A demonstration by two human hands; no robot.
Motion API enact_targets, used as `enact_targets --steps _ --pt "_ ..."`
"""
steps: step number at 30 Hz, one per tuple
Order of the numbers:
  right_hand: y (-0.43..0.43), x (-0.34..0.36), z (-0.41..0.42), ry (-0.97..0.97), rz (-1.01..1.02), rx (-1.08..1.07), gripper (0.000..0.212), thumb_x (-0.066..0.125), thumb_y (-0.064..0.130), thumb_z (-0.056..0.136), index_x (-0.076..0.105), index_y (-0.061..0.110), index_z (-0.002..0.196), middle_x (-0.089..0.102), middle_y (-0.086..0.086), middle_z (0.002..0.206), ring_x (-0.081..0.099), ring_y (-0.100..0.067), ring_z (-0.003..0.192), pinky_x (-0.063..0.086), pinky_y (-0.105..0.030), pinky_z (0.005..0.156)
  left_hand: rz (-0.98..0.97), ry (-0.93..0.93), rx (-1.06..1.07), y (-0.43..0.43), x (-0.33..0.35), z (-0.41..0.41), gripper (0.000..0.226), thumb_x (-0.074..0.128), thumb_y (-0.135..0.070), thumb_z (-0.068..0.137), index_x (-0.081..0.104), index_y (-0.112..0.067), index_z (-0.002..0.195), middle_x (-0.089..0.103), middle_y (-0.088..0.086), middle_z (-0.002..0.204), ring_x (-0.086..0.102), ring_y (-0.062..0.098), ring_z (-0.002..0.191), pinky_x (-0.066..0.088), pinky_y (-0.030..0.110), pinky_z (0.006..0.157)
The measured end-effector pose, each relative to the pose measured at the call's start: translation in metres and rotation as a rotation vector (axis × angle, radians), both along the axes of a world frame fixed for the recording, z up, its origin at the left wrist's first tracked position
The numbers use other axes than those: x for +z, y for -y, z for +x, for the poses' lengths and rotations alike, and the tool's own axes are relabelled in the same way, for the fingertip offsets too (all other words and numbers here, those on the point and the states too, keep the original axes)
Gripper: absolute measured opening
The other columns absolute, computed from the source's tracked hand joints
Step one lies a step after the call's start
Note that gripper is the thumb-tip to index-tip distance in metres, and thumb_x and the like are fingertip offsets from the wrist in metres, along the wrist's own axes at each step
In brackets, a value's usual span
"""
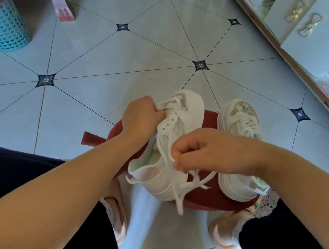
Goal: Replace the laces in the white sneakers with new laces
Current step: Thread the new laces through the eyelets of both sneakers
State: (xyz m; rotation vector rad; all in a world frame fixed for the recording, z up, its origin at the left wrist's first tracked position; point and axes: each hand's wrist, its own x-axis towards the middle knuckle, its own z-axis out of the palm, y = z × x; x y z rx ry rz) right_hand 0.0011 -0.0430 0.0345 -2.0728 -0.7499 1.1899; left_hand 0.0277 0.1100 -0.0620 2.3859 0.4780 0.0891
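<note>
Pale tiled floor [125, 59] fills the view, seen from above. My dark-trousered legs are cut off at the bottom edge. Between my feet stands a red stool [212, 200], mostly hidden under two white sneakers. The near sneaker [163, 181] lies tilted across it, toe away from me. The second sneaker [239, 120] sits just to its right, its middle covered by my right forearm. My left hand [140, 117] pinches the lace [179, 199] by the toe eyelets. My right hand [207, 151] is curled tight round it near the ankle opening, fingertips hidden. Loose lace ends dangle past the stool's edge.
</note>
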Motion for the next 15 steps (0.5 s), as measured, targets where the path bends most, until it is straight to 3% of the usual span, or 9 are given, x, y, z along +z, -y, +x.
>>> enact_targets --steps 2,5,8,10,13,15 --pt "0.007 -0.007 0.012 0.087 -0.051 -0.133 0.033 0.061 0.017 0.082 0.051 0.020 0.051 0.044 0.012 0.049 0.038 -0.001 0.048 0.035 -0.019 0.057 -0.005 0.033 -0.016 0.001 0.001 -0.001 0.020 0.054 -0.015 0.077 0.046 -0.009 0.060 0.046 0.002 0.058 0.038 0.015 0.054 0.033 0.030 0.052" --pt "0.022 -0.021 0.035 0.280 -0.194 -0.413 0.026 0.060 0.024 0.083 0.058 0.018 0.058 0.053 0.007 0.060 0.046 -0.007 0.058 0.044 -0.029 0.067 -0.032 0.054 -0.045 0.007 0.003 -0.004 0.012 0.055 -0.016 0.077 0.055 -0.010 0.067 0.054 -0.004 0.063 0.048 0.014 0.062 0.040 0.029 0.060" --pt "0.031 -0.025 0.046 0.436 -0.375 -0.388 0.025 0.058 0.030 0.086 0.064 0.007 0.079 0.057 -0.001 0.075 0.047 -0.011 0.064 0.039 -0.023 0.061 -0.052 0.051 -0.058 0.010 0.004 -0.006 0.012 0.055 -0.016 0.078 0.056 -0.012 0.066 0.055 -0.006 0.064 0.051 0.013 0.066 0.042 0.029 0.064" --pt "0.032 -0.020 0.050 0.385 -0.281 -0.479 0.024 0.059 0.032 0.087 0.064 0.009 0.082 0.058 0.002 0.075 0.048 -0.010 0.063 0.038 -0.021 0.057 -0.099 0.053 -0.010 0.007 0.003 -0.005 0.011 0.056 -0.013 0.077 0.059 -0.008 0.068 0.056 -0.004 0.065 0.051 0.012 0.065 0.042 0.027 0.062" --pt "0.030 -0.006 0.058 0.214 -0.011 -0.701 0.021 0.057 0.026 0.089 0.062 0.008 0.081 0.052 0.001 0.062 0.040 -0.005 0.046 0.030 -0.016 0.043 -0.125 0.076 0.028 0.003 0.002 -0.004 0.010 0.056 -0.012 0.077 0.059 -0.007 0.068 0.058 -0.003 0.062 0.050 0.008 0.060 0.039 0.021 0.056" --pt "0.029 -0.006 0.061 0.185 -0.018 -0.681 0.022 0.056 0.026 0.090 0.063 0.006 0.084 0.055 -0.003 0.063 0.039 -0.007 0.045 0.027 -0.017 0.042 -0.117 0.081 0.021 0.001 0.003 -0.002 0.011 0.056 -0.013 0.079 0.060 -0.008 0.071 0.058 -0.003 0.061 0.050 0.007 0.057 0.039 0.019 0.054"
